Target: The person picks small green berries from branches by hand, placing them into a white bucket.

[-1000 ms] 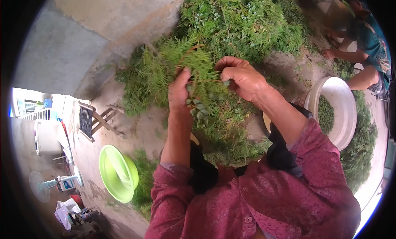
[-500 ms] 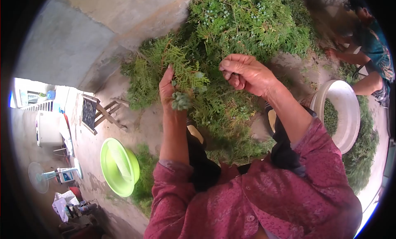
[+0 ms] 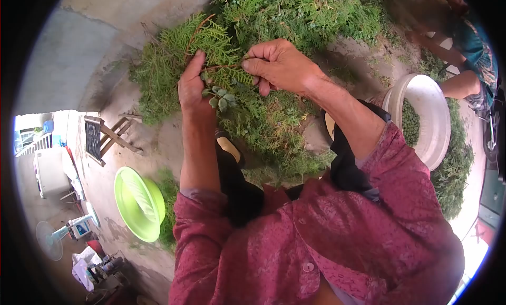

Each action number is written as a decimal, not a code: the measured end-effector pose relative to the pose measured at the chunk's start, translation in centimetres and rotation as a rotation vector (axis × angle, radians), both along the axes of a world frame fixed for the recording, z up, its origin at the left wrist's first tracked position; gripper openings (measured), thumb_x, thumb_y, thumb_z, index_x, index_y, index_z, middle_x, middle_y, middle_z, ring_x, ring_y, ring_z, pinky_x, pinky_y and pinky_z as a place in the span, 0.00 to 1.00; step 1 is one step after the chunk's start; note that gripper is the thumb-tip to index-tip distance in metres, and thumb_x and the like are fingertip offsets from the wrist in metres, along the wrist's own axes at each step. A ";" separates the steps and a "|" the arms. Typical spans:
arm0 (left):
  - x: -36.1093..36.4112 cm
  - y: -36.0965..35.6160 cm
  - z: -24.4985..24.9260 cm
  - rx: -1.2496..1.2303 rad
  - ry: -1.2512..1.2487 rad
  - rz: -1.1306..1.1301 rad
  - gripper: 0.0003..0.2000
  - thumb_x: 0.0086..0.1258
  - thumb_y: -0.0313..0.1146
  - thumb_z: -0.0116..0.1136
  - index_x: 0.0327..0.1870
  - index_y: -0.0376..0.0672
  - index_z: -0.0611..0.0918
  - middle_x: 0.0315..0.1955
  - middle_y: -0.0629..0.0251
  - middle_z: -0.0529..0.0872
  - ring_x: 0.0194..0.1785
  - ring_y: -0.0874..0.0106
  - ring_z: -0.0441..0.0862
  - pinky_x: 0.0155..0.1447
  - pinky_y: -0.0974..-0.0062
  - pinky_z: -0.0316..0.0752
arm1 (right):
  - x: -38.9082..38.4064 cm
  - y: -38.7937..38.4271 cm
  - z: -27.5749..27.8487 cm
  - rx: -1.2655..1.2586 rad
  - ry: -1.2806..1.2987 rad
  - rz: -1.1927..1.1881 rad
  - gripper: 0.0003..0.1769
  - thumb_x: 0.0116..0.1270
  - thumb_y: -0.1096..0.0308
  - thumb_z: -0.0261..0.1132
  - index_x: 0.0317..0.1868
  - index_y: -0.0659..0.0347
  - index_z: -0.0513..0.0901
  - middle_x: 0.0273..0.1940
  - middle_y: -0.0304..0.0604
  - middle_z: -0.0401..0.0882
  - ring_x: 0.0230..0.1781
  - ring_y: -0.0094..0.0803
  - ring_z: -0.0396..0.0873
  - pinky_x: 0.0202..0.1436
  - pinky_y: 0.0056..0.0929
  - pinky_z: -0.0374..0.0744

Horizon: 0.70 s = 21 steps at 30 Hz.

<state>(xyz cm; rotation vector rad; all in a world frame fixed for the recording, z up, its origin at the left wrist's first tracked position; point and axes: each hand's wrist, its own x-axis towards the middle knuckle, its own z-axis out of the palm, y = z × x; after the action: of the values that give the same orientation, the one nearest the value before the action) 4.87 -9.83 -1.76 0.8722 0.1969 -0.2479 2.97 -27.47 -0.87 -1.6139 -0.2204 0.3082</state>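
Two hands are up on one cypress sprig point(image 3: 211, 49), held above the ground in front of the big heap of cut branches point(image 3: 305, 15). The left hand point(image 3: 192, 89) shows its back to the camera, fingers pressed together round the sprig's lower part. The right hand point(image 3: 279, 65) comes in from the other side, thumb and forefinger pinching a brown twig of it, the other fingers curled under. Just below that pinch hangs a cluster of blue-green cones point(image 3: 221, 98), right against the left hand. To do this well, the left hand probably wants a firm grip close to the cluster so the twig cannot whip. The right would do best to nip at the cone stalks rather than out on the foliage, which should tear away less leaf. Off to the right sits a white basin point(image 3: 440, 131) with picked cones point(image 3: 408, 123) in it, well apart from both hands. A co-worker's arm point(image 3: 464, 86) is near its far rim, and a lime-green colander point(image 3: 138, 202) lies on the ground to the left.
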 end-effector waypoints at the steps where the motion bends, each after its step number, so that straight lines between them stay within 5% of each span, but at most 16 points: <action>1: -0.1 -0.1 -0.1 0.000 -0.001 0.001 0.12 0.65 0.34 0.50 0.45 0.37 0.75 0.38 0.60 0.81 0.37 0.67 0.80 0.42 0.70 0.77 | -0.4 0.0 0.4 0.023 0.061 0.019 0.10 0.62 0.68 0.57 0.25 0.65 0.75 0.20 0.40 0.76 0.18 0.23 0.77 0.17 0.19 0.70; 4: 0.2 -0.1 0.1 0.098 -0.027 0.009 0.15 0.66 0.40 0.46 0.46 0.38 0.75 0.39 0.59 0.81 0.39 0.68 0.79 0.44 0.69 0.75 | -1.1 -0.6 2.2 0.121 0.176 0.040 0.09 0.62 0.68 0.55 0.36 0.67 0.76 0.23 0.43 0.78 0.18 0.25 0.78 0.17 0.18 0.71; 6: 1.3 1.0 -0.6 -0.149 -0.043 0.098 0.15 0.66 0.39 0.45 0.46 0.37 0.74 0.38 0.59 0.80 0.38 0.69 0.79 0.41 0.71 0.75 | -0.8 -2.3 2.1 0.303 0.235 0.115 0.17 0.62 0.69 0.54 0.49 0.70 0.73 0.29 0.48 0.80 0.22 0.25 0.79 0.17 0.18 0.72; 7: 1.6 2.1 -1.6 -0.141 -0.058 0.106 0.15 0.66 0.39 0.45 0.46 0.37 0.74 0.38 0.59 0.80 0.38 0.69 0.79 0.41 0.71 0.75 | -0.7 -2.8 2.1 0.309 0.222 0.127 0.17 0.62 0.69 0.54 0.49 0.70 0.73 0.29 0.48 0.80 0.22 0.25 0.79 0.17 0.18 0.72; 10: 1.2 2.9 -2.7 -0.006 -0.613 0.065 0.12 0.68 0.33 0.43 0.48 0.38 0.73 0.35 0.65 0.78 0.31 0.76 0.76 0.32 0.79 0.73 | 0.2 -3.9 1.3 0.663 0.268 0.016 0.14 0.62 0.71 0.56 0.46 0.68 0.74 0.38 0.47 0.78 0.29 0.23 0.79 0.19 0.15 0.71; 13: 0.8 1.8 -1.6 -0.278 -0.341 -0.016 0.11 0.69 0.32 0.41 0.49 0.39 0.71 0.33 0.70 0.75 0.27 0.80 0.72 0.28 0.81 0.70 | 0.6 -3.5 0.8 0.619 0.255 0.058 0.11 0.60 0.72 0.58 0.43 0.65 0.76 0.34 0.43 0.79 0.26 0.21 0.78 0.19 0.13 0.70; 15: 0.9 1.6 -1.6 -0.395 -0.378 -0.176 0.11 0.70 0.33 0.39 0.48 0.39 0.69 0.30 0.71 0.71 0.22 0.80 0.66 0.23 0.81 0.66 | 0.2 -3.1 1.0 0.568 0.287 0.034 0.08 0.58 0.72 0.61 0.39 0.63 0.77 0.29 0.38 0.78 0.22 0.19 0.75 0.18 0.13 0.68; 17: 1.0 0.9 -1.6 -0.762 -0.328 -0.420 0.10 0.71 0.33 0.37 0.47 0.38 0.69 0.30 0.71 0.69 0.20 0.80 0.62 0.22 0.80 0.62 | 0.1 -3.0 1.0 0.531 0.307 0.108 0.07 0.58 0.70 0.63 0.36 0.62 0.79 0.25 0.36 0.77 0.18 0.17 0.71 0.18 0.14 0.66; 21: 0.9 0.1 -1.7 -0.772 -0.419 -0.487 0.11 0.71 0.33 0.36 0.48 0.38 0.68 0.30 0.70 0.69 0.20 0.79 0.61 0.21 0.81 0.61 | 0.1 -2.6 0.6 0.543 0.296 0.126 0.08 0.56 0.69 0.65 0.35 0.62 0.80 0.23 0.33 0.75 0.17 0.15 0.69 0.16 0.14 0.65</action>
<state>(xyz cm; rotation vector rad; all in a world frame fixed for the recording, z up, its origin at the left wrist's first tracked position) 5.81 -9.71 -3.43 0.1721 -0.4888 -0.5412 3.08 -30.05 -0.28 -1.0056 -0.1599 0.5293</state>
